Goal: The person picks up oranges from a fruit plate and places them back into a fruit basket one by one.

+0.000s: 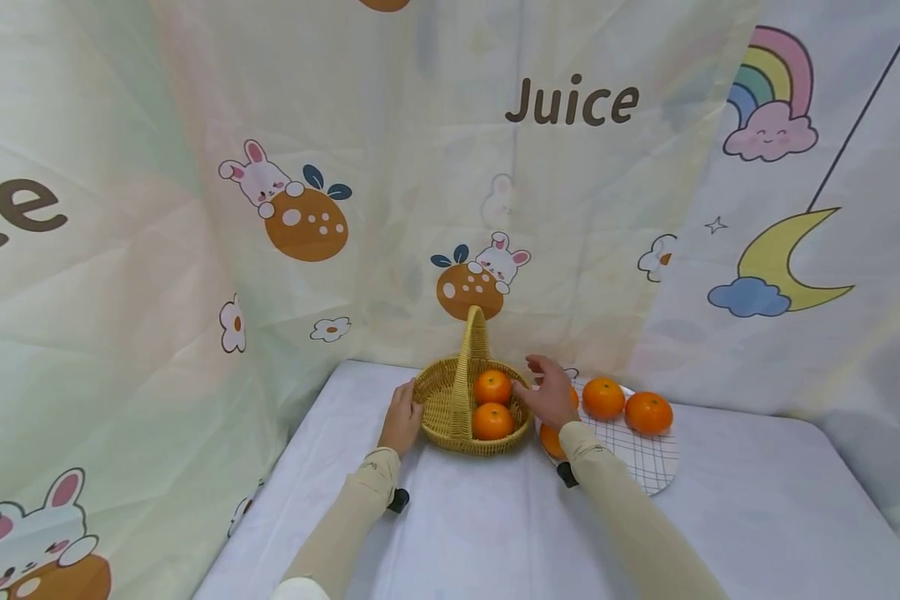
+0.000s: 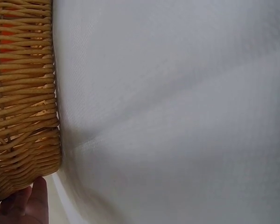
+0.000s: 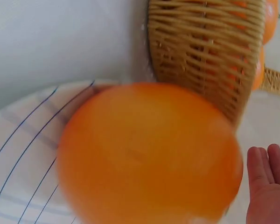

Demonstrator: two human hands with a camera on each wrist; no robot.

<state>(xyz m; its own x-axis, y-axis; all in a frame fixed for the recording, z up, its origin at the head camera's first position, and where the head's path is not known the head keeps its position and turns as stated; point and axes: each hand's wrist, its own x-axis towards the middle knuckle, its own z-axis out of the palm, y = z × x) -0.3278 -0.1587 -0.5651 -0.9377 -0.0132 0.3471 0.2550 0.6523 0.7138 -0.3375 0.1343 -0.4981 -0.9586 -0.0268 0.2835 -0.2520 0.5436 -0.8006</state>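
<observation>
A yellow wicker basket (image 1: pixel 437 429) with a tall arched handle stands on the table, and two oranges (image 1: pixel 492 422) lie in its right half. My left hand (image 1: pixel 402 418) rests against the basket's left side, fingertips on the woven outer wall (image 2: pixel 23 107) in the left wrist view. At the right rim is my right hand (image 1: pixel 551 393), empty, its fingers extended toward the oranges inside. Beneath that arm is a white plate (image 1: pixel 648 462) with dark grid lines, bearing several oranges (image 1: pixel 603 398). One orange (image 3: pixel 149 154) looms close in the right wrist view, beside the basket.
A white cloth covers the table (image 1: pixel 465 533). Right behind the basket and plate hangs a printed curtain (image 1: pixel 412 275) with rabbits and fruit, which also runs along the left side. My right forearm (image 1: pixel 630 508) crosses over the plate's left part.
</observation>
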